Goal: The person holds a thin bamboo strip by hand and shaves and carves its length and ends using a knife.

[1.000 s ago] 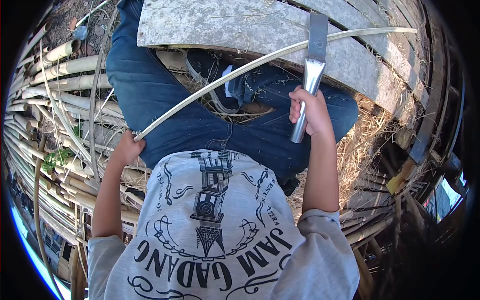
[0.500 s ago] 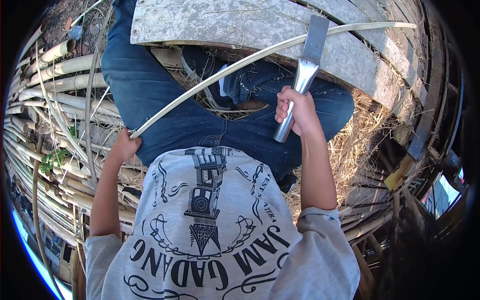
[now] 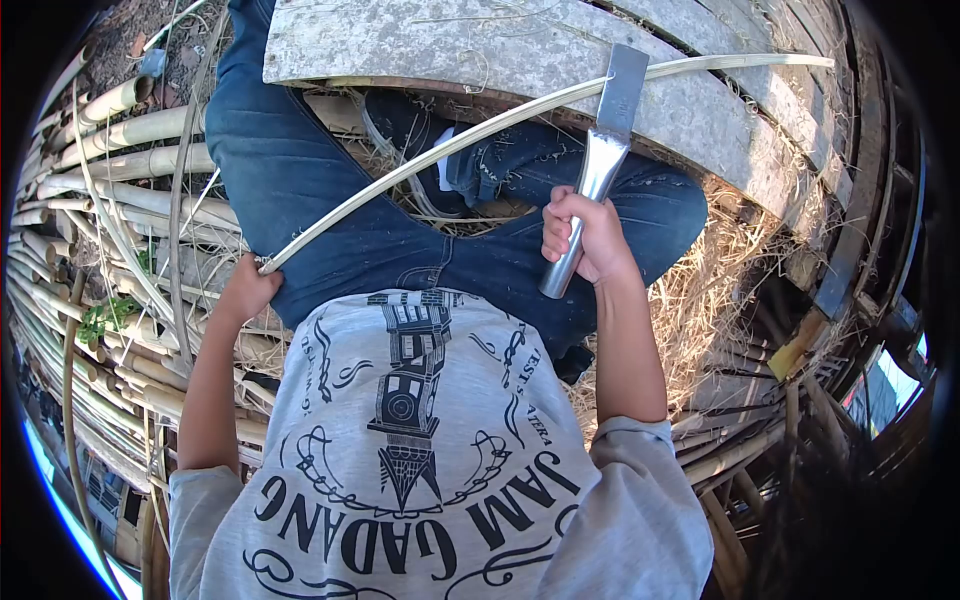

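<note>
A long pale bamboo strip (image 3: 400,172) curves across my lap from lower left to upper right. My left hand (image 3: 249,288) is closed on its lower end, beside my thigh. In my right hand (image 3: 588,236) is the metal handle of a flat-bladed knife (image 3: 622,92), its blade pointing up and away from me. The blade lies over the strip, close to the edge of the grey wooden boards (image 3: 400,45); whether the two touch I cannot tell. The strip's far end reaches over the boards at the right.
Many bamboo poles (image 3: 150,133) lie at the left, with a small green plant (image 3: 108,318) among them. Straw-like shavings (image 3: 700,300) cover the ground at the right. Darker timbers (image 3: 862,220) stand farther right. My crossed legs are under the strip.
The knife and my right hand have moved left relative to the strip, and the knife's handle has tilted. My left hand keeps its hold on the strip's end.
</note>
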Demonstrator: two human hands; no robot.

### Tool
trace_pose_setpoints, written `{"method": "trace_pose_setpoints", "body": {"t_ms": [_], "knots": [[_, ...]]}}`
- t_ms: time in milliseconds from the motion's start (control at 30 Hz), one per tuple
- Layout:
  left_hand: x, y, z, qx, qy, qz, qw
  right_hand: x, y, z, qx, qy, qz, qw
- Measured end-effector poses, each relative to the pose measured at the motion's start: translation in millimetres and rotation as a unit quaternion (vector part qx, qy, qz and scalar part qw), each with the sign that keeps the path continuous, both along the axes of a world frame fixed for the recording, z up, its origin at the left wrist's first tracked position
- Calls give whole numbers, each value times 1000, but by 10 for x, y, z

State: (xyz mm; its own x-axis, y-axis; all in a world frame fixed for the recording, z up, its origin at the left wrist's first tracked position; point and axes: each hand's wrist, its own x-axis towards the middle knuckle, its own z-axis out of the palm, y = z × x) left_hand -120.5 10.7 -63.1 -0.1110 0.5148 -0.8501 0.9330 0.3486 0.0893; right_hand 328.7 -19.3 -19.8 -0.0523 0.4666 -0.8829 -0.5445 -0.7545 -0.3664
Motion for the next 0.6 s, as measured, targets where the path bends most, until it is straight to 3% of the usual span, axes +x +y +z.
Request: {"method": "trace_pose_setpoints", "body": {"t_ms": [100,167,233,300,400,467,600], "knots": [[43,14,51,4,-13,-1,1000,-163,-81,-71,5,17,16,1000],[-4,-11,-33,19,-31,-2,999,-363,-109,-89,22,-15,212,977],[23,-8,-34,36,-50,-2,998,-684,-86,-67,14,-17,288,957],[129,8,67,35,28,-45,998,-725,-32,-87,23,-30,334,942],[94,-15,76,39,-3,-18,999,-516,31,-86,35,-36,180,982],[82,-18,94,37,-14,-4,999,-285,131,-19,35,-107,87,990],[66,32,1,28,-34,-5,999,195,284,19,49,-188,47,980]]}}
